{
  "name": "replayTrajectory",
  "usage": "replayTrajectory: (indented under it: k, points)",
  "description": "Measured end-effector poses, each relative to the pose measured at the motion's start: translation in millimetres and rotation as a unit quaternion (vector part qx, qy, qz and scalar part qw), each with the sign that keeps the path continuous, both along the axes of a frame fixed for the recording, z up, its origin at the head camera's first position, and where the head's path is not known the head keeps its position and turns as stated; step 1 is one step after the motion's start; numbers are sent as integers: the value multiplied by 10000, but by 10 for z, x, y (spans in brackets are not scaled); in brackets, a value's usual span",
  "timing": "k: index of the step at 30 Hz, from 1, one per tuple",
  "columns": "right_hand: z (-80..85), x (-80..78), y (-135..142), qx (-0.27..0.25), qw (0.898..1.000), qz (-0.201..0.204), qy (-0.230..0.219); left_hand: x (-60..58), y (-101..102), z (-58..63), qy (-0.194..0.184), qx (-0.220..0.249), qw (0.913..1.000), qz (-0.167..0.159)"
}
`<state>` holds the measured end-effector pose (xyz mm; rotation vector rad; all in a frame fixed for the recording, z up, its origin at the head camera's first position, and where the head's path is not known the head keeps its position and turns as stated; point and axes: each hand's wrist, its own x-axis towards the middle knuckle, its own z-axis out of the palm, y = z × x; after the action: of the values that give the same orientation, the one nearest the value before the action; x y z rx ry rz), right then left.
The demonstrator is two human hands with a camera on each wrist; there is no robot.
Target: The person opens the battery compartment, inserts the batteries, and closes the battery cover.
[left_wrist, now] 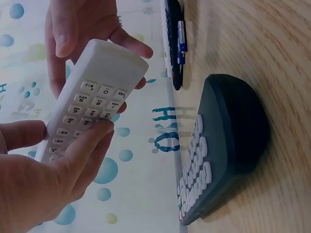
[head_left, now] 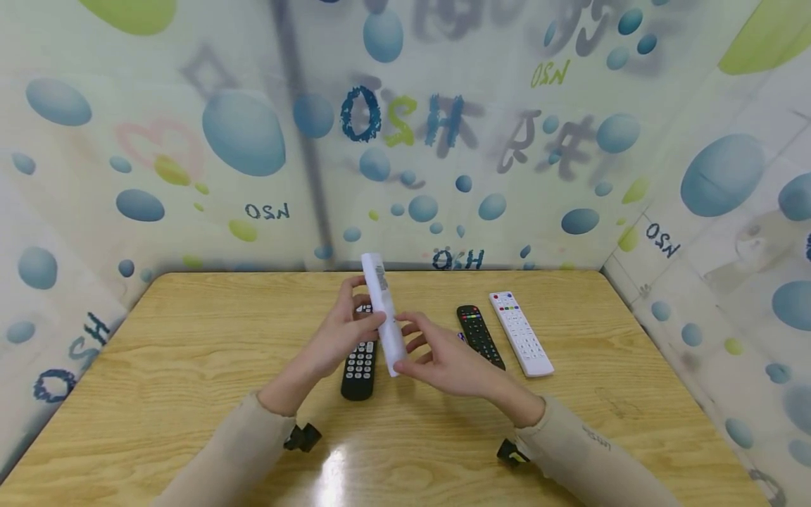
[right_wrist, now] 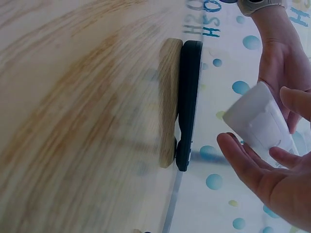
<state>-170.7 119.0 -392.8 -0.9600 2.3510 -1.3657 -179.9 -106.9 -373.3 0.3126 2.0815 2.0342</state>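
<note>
A white remote control point(head_left: 385, 317) is held above the table, tilted, with its labelled back toward the head view. Its number keys show in the left wrist view. My left hand point(head_left: 338, 331) grips it, thumb on one edge and fingers against the keypad side. Around its lower end curve the fingers and thumb of my right hand point(head_left: 446, 359). The right wrist view shows a right fingertip point(right_wrist: 284, 158) against the smooth white casing. Below the left hand, a black remote control point(head_left: 358, 370) with pale keys lies on the table, partly covered by that hand.
Right of the hands lie a slimmer black remote point(head_left: 480, 338) with coloured keys and another white remote point(head_left: 521, 334). A blue pen point(left_wrist: 181, 42) lies beside the slim black one. Printed curtains point(head_left: 405, 183) stand behind the wooden table point(head_left: 190, 366) and at its sides.
</note>
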Motion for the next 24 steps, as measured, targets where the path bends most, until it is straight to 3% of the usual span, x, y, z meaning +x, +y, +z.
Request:
replayTrajectory:
  k: [12,17,24]
  points:
    - [1,15,-6,-48,9990,-301,337,35,76,35,-191,632,9978,73]
    - [-2,22,-11,11,9980,-330,536,39,79,30,-216,538,9982,132]
    - [-4,31,-9,104,9965,-423,708,20,85,33,-44,117,9986,521]
